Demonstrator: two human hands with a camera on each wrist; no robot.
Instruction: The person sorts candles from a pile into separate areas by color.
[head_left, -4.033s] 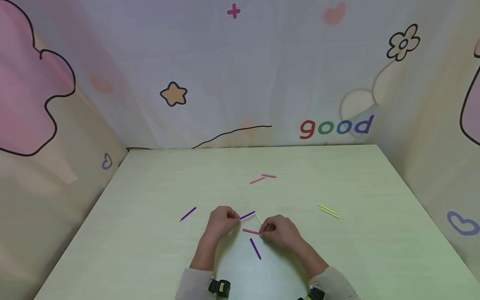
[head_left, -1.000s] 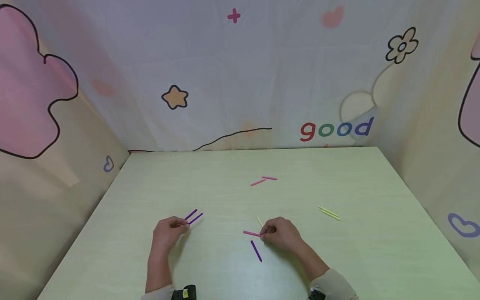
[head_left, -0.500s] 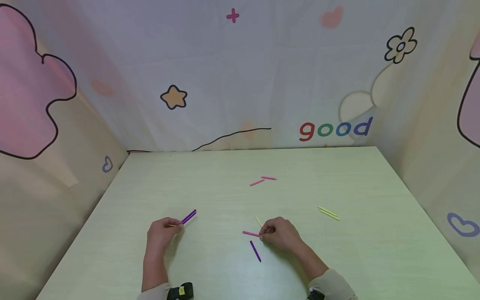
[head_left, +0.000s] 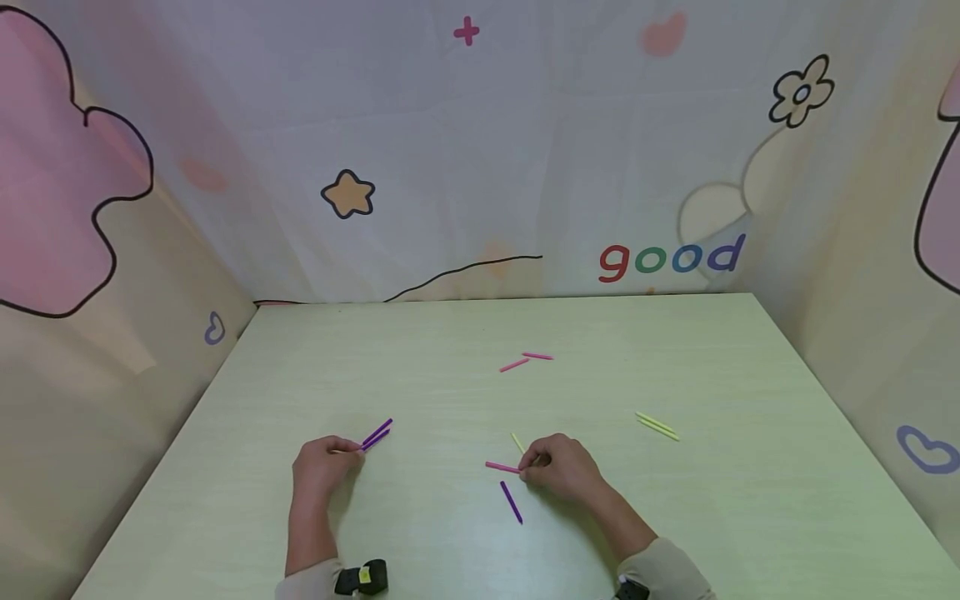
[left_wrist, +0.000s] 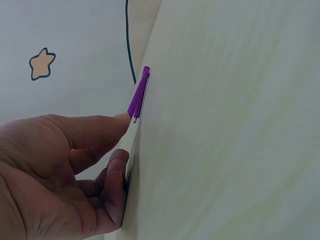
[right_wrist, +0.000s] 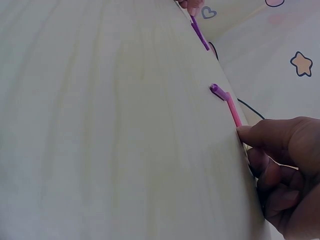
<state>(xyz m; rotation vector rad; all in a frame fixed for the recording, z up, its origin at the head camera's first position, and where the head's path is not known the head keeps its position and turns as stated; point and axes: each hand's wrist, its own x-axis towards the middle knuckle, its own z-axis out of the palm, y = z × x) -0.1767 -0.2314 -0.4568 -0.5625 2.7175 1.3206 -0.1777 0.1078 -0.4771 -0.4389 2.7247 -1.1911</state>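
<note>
My left hand (head_left: 322,471) pinches the near end of a purple stick (head_left: 377,440) between thumb and fingertips, low over the left part of the table. A second purple stick (head_left: 377,431) lies right beside it, the two almost parallel. In the left wrist view the purple sticks (left_wrist: 139,95) overlap just beyond the thumb tip. My right hand (head_left: 564,467) holds the right end of a pink stick (head_left: 501,467) at the table's middle. A pale yellow stick (head_left: 517,442) lies behind those fingers, partly hidden. Nearer to me a purple stick (head_left: 512,502) lies at a slant.
Two pink sticks (head_left: 514,365) lie end to end farther back on the pale table (head_left: 442,542). Two yellow sticks (head_left: 657,427) lie side by side on the right. A printed cloth wall (head_left: 480,167) closes off the back and sides.
My left hand has carried a purple stick from the middle to the left, beside the other purple stick, lately shifting slightly nearer to me. My right hand stays in place on the pink stick.
</note>
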